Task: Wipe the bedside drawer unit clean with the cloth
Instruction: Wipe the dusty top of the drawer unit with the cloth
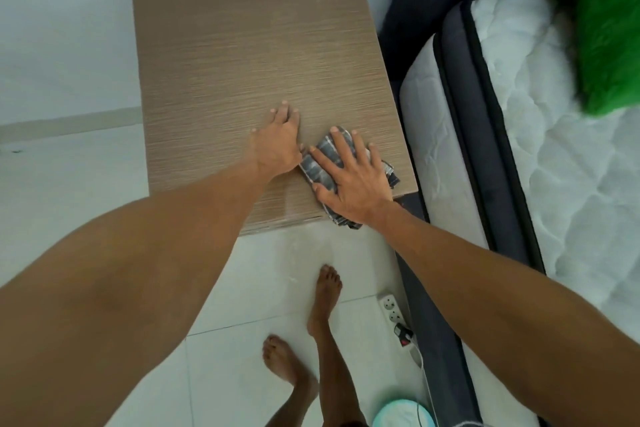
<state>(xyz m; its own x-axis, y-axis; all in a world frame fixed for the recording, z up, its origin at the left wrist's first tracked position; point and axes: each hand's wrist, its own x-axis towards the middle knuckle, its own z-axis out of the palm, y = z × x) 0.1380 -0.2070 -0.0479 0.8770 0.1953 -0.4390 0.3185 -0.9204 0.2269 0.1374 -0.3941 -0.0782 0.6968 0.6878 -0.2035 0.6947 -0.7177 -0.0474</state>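
Observation:
The bedside drawer unit (249,52) shows its brown wood-grain top from above. A grey checked cloth (317,170) lies folded at the near right corner of that top, partly hanging over the front edge. My right hand (349,180) presses flat on the cloth with fingers spread. My left hand (277,142) rests flat on the bare top just left of the cloth, holding nothing, its edge touching the cloth's corner.
A bed with a white mattress (554,156) and dark frame (460,121) stands tight against the unit's right side. A green pillow (609,28) lies on it. A power strip (394,315) and a teal round object (403,414) sit on the white tiled floor by my bare feet.

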